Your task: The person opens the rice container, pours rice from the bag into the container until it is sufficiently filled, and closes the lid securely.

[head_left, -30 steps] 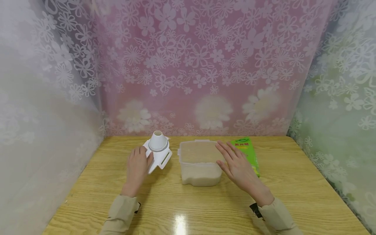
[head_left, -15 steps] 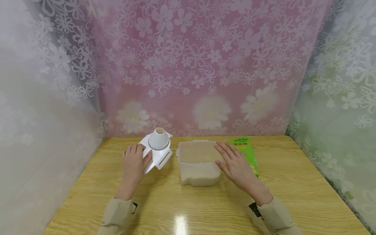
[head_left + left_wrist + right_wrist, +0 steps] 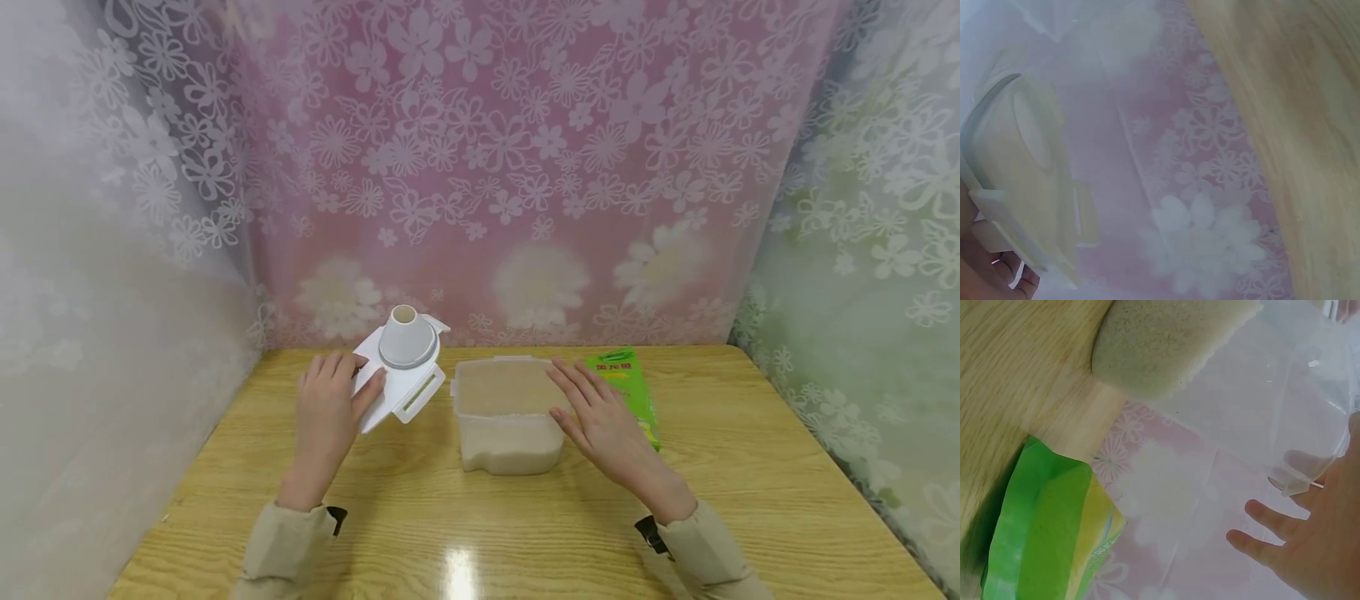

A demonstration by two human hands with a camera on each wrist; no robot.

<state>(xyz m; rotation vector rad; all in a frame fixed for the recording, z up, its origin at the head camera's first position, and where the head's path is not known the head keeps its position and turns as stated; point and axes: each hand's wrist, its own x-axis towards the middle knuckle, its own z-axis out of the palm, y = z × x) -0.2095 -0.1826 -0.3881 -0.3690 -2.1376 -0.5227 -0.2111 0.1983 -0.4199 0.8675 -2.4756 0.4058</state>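
My left hand (image 3: pixel 327 408) grips a white plastic lid (image 3: pixel 382 392) by its near left edge, thumb on top. The lid is tilted above the table and bears a white cone-shaped piece (image 3: pixel 405 343) with an open top. In the left wrist view the lid (image 3: pixel 1029 194) is seen edge-on, with curled fingers (image 3: pixel 1004 272) under it. A clear plastic container (image 3: pixel 510 425) without a cover stands in the middle, partly filled with rice (image 3: pixel 1154 344). At its right rim my right hand (image 3: pixel 611 425) rests with fingers straight.
A green and yellow bag (image 3: pixel 637 396) lies behind my right hand, partly hidden by it. The wooden table (image 3: pixel 480 533) ends at a pink flowered curtain (image 3: pixel 450 208), with pale curtains on both sides.
My left hand has lifted the lid and drawn slightly left and toward me, tilting it more. The right hand and the container have stayed in place.
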